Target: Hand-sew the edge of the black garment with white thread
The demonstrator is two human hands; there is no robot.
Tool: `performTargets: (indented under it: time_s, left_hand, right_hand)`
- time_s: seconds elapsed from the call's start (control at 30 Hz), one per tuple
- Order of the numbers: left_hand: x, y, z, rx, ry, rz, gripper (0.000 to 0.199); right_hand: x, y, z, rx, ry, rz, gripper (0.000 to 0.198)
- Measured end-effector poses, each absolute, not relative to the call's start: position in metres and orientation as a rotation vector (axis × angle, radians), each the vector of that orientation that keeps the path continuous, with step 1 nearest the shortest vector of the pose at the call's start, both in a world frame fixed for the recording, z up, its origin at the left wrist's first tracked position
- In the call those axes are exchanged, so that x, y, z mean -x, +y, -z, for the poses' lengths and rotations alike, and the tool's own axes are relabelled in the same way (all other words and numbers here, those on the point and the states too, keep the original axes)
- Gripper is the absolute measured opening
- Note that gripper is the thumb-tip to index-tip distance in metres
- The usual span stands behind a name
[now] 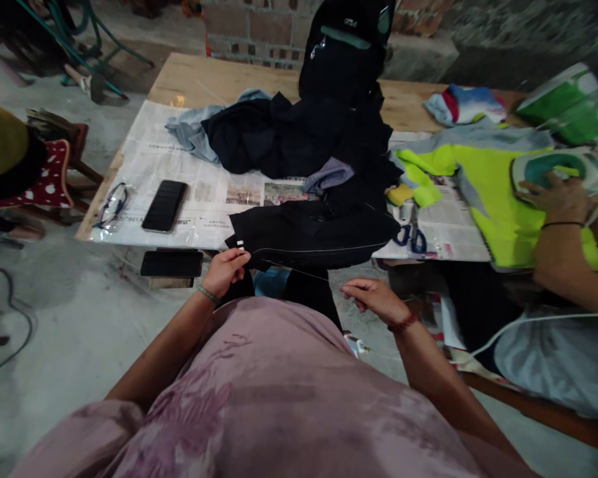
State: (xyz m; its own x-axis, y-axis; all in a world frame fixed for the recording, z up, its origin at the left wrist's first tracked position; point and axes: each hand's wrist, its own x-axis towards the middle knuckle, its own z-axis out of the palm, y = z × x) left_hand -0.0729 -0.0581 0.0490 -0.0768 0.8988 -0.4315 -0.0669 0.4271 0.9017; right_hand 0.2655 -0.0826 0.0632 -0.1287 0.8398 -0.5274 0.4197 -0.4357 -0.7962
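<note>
A black garment [313, 229] lies at the table's front edge, with a pale line of thread running along its lower side. My left hand [223, 272] pinches its left corner, close to a small white tag [240, 244]. From there a thin thread [299, 271] stretches across to my right hand [376, 300], whose thumb and forefinger are pressed together on its end. Whether a needle is in those fingertips is too small to tell. My right hand is off the table, in front of my body and apart from the garment.
Dark clothes [279, 136] and a black backpack [343, 60] sit behind. Blue-handled scissors [411, 236] lie right, a phone [164, 206] and glasses [113, 204] left. A co-worker's hand [563, 199] holds an iron [548, 171] on a yellow-grey garment [498, 192].
</note>
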Motion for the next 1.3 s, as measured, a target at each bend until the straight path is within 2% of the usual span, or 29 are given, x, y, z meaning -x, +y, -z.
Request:
performTargets:
  time_s: [0.2,0.33,0.43,0.57,0.7,0.97,1.1,1.3]
  left_hand:
    - [0.073,-0.059,-0.047,-0.759,1.415,-0.983,0.034]
    - [0.071,-0.06,-0.048,-0.723,1.412,-0.972,0.035]
    - [0.069,-0.063,-0.048,-0.709,1.392,-0.959,0.033]
    - [0.067,-0.068,-0.048,-0.722,1.34,-0.944,0.033]
    - [0.068,-0.074,-0.051,-0.794,1.295,-0.933,0.037]
    - [0.069,-0.079,-0.045,-0.848,1.367,-0.906,0.027]
    - [0.067,-0.078,-0.041,-0.781,1.352,-0.929,0.025]
    - [0.063,-0.077,-0.042,-0.691,1.31,-0.951,0.027]
  right_hand:
    - [-0.275,-0.081,-0.059,1.862,-1.442,-1.517,0.025]
    - [-0.267,-0.074,-0.056,1.688,-1.09,-1.299,0.025]
    - [-0.249,-0.064,-0.058,1.429,-0.794,-1.257,0.026]
    - [-0.219,-0.048,-0.069,1.158,-0.665,-1.302,0.02]
    - [-0.199,-0.034,-0.082,1.071,-0.677,-1.339,0.014]
    - [-0.183,-0.029,-0.096,1.012,-0.793,-1.388,0.02]
    - [-0.174,-0.042,-0.093,1.005,-0.845,-1.523,0.018]
    - [-0.14,-0.072,-0.064,1.092,-0.999,-1.861,0.028]
